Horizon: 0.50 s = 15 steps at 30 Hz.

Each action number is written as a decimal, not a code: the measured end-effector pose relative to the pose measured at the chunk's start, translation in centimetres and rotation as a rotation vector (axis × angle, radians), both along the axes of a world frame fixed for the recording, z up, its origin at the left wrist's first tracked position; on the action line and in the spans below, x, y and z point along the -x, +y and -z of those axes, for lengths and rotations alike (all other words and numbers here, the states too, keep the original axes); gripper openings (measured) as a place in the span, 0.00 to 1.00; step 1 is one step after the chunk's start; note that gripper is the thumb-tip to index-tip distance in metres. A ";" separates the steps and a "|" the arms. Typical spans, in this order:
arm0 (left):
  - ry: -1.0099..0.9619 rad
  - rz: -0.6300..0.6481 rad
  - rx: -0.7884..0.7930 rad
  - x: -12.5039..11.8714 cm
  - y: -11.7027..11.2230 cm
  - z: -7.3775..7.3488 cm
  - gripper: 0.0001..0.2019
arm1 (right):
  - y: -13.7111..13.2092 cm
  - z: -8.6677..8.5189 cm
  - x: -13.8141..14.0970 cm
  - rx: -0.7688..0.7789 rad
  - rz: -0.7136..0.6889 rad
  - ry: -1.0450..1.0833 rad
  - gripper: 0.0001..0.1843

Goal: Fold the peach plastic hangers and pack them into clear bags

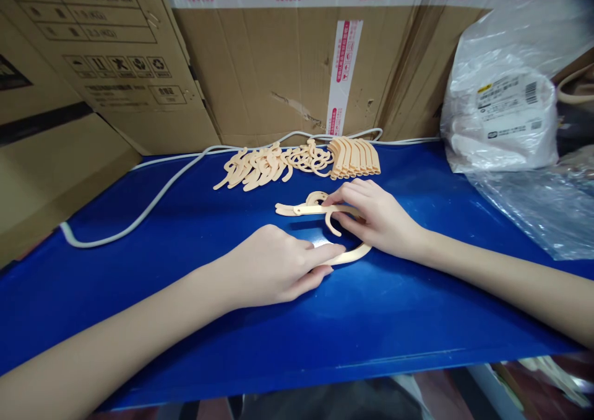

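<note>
A cream plastic folding clothes hanger (309,210) lies low over the blue table, its short hook end curving down below the straight arm. My right hand (371,216) is closed on it, thumb and fingers pinching the arm from the right. One curved cream arm (352,256) runs from under my right hand toward my left hand (283,265). The thumb and index finger of my left hand pinch that arm's left end. A small rounded cream piece (316,197) shows just behind the straight arm, partly covered by my right fingers.
Along the back of the blue table (185,315) lie a heap of cream curved pieces (260,166), a pile of cream hooks (310,157) and a row of stacked hollow arms (355,157). A white cable (158,203) loops at left. Cardboard boxes (278,67) stand behind; a plastic bag (503,117) sits right.
</note>
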<state>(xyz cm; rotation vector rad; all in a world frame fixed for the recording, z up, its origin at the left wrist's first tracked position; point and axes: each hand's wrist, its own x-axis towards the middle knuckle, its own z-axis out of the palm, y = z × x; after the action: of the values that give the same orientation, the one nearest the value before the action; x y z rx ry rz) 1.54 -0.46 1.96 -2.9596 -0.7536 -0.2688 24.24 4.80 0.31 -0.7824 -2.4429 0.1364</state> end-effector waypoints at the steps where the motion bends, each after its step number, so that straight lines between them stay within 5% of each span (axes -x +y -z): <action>1: -0.002 -0.016 -0.010 0.0 0.1 0.1 0.12 | 0.1 0.0 0.0 0.025 -0.019 0.004 0.08; 6: -0.048 -0.128 -0.062 0.0 0.5 0.3 0.12 | 0.5 0.1 -0.2 0.104 -0.082 0.033 0.11; 15: -0.136 -0.125 0.072 0.0 0.5 0.3 0.08 | 0.4 0.4 -0.2 0.002 0.041 -0.045 0.09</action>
<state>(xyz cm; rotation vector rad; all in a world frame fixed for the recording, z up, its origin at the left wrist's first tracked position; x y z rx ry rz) 1.58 0.07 1.65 -2.9685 -0.9792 -0.4465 24.46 5.24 -0.06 -0.8437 -2.4672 0.1065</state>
